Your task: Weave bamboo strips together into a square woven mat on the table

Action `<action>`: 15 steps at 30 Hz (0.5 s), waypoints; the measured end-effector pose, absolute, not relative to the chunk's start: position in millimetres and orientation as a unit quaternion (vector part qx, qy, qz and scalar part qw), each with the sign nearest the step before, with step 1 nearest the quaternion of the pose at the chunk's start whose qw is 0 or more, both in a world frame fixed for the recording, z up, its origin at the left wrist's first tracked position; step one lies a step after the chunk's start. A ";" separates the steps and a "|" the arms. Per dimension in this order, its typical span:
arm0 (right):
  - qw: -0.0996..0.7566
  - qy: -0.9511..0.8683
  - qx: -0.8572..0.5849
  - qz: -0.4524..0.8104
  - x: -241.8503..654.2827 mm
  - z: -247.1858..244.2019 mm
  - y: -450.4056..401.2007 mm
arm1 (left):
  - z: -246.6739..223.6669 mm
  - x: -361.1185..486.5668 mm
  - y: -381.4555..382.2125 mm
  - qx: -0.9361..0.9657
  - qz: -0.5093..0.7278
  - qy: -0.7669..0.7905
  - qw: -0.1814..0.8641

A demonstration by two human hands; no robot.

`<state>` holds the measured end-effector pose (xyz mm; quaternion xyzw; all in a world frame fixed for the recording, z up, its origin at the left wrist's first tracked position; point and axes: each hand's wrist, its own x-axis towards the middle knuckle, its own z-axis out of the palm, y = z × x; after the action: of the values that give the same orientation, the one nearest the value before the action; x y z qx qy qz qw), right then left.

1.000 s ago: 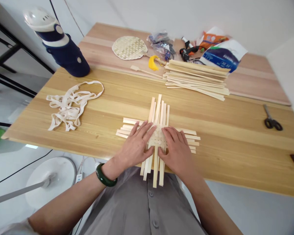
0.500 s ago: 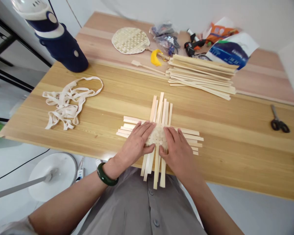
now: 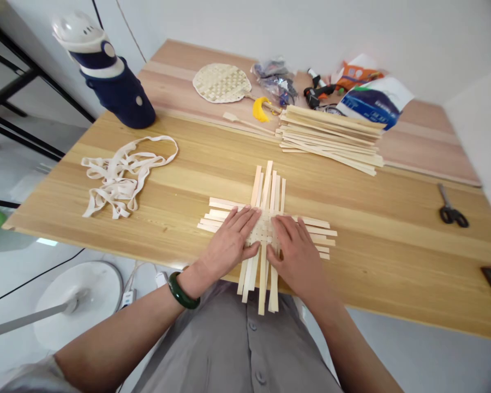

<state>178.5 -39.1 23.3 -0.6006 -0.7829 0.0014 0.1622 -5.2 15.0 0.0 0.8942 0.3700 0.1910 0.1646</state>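
Well left of the grip lies a cream ribbon (image 3: 120, 183) in loose, crumpled loops. The person's left hand (image 3: 231, 237) lies on pale, flat strips (image 3: 264, 226), thumb spread from fingers. The strips cross in a tight check between both hands, straight ends jutting out. The right hand (image 3: 295, 245) rests opposite, thumb likewise apart. Beyond it sits a blue packet (image 3: 366, 105), its lettering too blurred to read; farther right, black-handled scissors (image 3: 452, 214).
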 end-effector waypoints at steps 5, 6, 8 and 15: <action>0.194 -0.783 -0.591 -0.019 210.5 24.9 -50.7 | 6.1 -10.4 11.2 0.903 0.198 0.345 0.162; 0.180 -0.788 -0.588 -0.015 215.9 24.9 -53.1 | 8.3 -10.7 10.2 0.903 0.204 0.342 0.158; 0.152 -0.798 -0.583 0.004 223.2 24.6 -56.2 | 13.0 -10.3 8.5 0.904 0.215 0.339 0.147; 0.091 -0.806 -0.581 0.066 220.2 25.9 -45.7 | 24.0 -3.3 -3.5 0.912 0.287 0.243 0.163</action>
<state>220.2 -45.7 25.9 -0.5807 -0.8063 0.0662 0.0911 -3.3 -3.5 24.0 0.9119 0.2433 0.2872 0.1633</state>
